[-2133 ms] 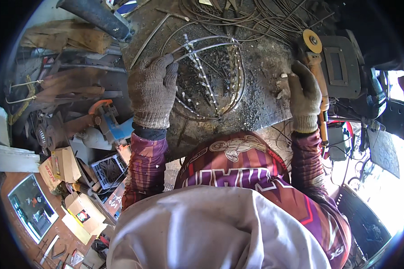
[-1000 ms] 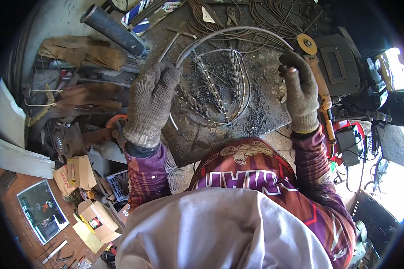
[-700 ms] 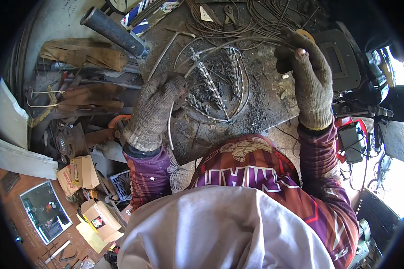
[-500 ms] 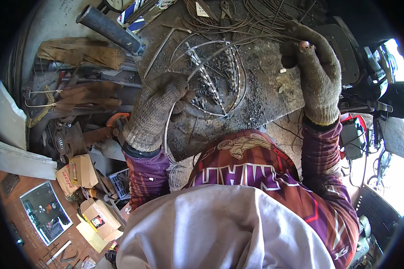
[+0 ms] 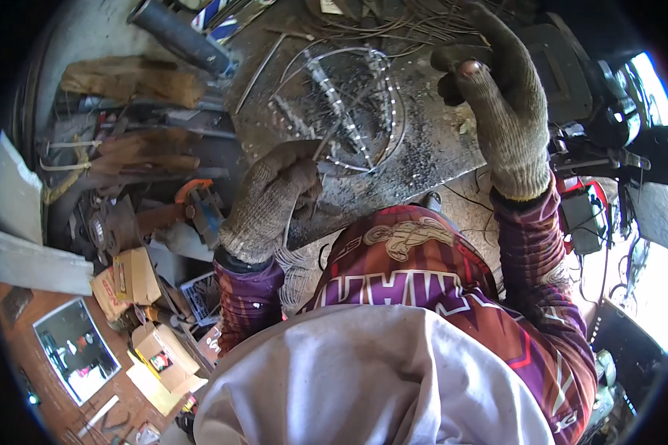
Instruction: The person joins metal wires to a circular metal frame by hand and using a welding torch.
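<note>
My left hand (image 5: 271, 196), in a worn grey knitted glove, is closed around a thin metal rod (image 5: 349, 113) at the near left of the workbench. From the fist the rod rises over a round wire hoop (image 5: 402, 111); its far end cannot be made out. Inside the hoop lie bars with bright pale segments (image 5: 338, 100). My right hand (image 5: 513, 122), gloved too, is raised over the right of the bench. Its index finger stretches away, the lower fingers are bent, and a bare thumb tip pokes through the glove. No rod shows clearly in it.
The dark workbench (image 5: 430, 144) is strewn with grit. Coiled wire (image 5: 416, 26) lies at the back, with a thick metal pipe (image 5: 178, 37) and a thin bent bar (image 5: 260, 72) to the left. Opened cardboard boxes (image 5: 167, 360) are at lower left. Dark equipment (image 5: 560, 70) stands right.
My left hand has come down toward me with the rod, which now slants more steeply. My right hand has moved left and its index finger is spread wider from the thumb.
</note>
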A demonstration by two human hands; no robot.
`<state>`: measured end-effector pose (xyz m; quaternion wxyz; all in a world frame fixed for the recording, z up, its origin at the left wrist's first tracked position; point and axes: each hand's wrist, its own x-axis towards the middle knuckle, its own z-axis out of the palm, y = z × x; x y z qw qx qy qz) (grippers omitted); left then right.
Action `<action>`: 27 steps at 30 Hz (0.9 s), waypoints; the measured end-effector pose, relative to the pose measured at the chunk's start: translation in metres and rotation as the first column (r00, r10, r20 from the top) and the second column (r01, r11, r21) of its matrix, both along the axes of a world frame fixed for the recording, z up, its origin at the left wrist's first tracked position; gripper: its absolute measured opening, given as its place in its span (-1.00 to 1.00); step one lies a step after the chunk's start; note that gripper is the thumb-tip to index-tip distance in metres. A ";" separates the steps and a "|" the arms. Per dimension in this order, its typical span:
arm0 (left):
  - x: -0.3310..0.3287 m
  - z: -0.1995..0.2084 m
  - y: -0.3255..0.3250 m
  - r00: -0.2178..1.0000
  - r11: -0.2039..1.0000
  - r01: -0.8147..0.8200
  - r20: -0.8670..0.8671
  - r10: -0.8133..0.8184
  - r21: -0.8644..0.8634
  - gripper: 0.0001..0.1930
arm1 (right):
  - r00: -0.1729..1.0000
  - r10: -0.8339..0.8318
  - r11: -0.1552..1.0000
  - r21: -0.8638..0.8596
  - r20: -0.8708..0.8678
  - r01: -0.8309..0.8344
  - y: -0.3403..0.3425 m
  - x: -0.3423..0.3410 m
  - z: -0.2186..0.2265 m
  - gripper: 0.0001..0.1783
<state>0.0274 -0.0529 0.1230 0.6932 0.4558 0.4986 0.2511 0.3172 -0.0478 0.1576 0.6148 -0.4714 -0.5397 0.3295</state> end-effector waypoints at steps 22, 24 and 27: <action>-0.108 -0.049 -0.139 0.549 0.737 -0.643 0.545 0.633 -0.208 -0.52 | 0.301 0.400 0.858 -0.239 0.866 -0.454 0.067 -0.212 -0.015 -0.58; -0.102 -0.044 -0.150 0.525 0.716 -0.672 0.562 0.640 -0.187 -0.54 | 0.278 0.275 0.895 -0.140 0.920 -0.423 0.122 -0.236 -0.030 -0.60; -0.110 -0.058 -0.156 0.553 0.761 -0.596 0.555 0.621 -0.258 -0.54 | -0.277 -0.003 0.800 -0.164 0.961 -0.577 0.225 -0.265 -0.112 -0.65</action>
